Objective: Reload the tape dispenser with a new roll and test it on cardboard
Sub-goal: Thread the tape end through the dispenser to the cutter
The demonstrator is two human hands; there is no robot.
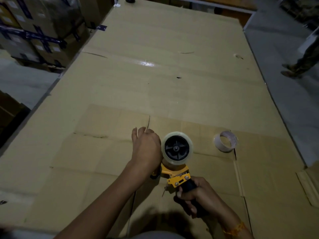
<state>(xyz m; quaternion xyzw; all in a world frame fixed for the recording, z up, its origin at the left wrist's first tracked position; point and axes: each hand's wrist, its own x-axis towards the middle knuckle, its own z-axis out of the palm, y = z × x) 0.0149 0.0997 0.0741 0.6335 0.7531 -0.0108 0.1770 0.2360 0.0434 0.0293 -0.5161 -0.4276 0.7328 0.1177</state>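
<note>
I see a dim storeroom: stacked boxes (39, 30) with dark strapping stand at far left, and a person's legs (300, 64) are at the right edge on the grey floor. The desk (155, 49) runs away from me and is covered with flattened cardboard (107, 152); its sheets overlap and show creases and slits. A glossy strip of clear tape (146, 63) lies across the middle of the cover.

The dispenser (176, 171) is held above the near cardboard, roll end away from me. Its frame is yellow with bright screw heads; its handle is black. A roll (177, 148) of clear tape sits on the black spoked hub, face up to the camera and looking full.

My right hand (198, 195) grips the black handle, fingers wrapped around it. My left hand (146, 147) rests against the left side of the roll, back of the hand up, fingers curled forward and down over the far side. I cannot tell whether they pinch the tape end.

A spent core (226, 141), pale and nearly bare, lies tilted on the cardboard to the right of the dispenser, apart from it. An orange band (236, 228) is on my right wrist.
</note>
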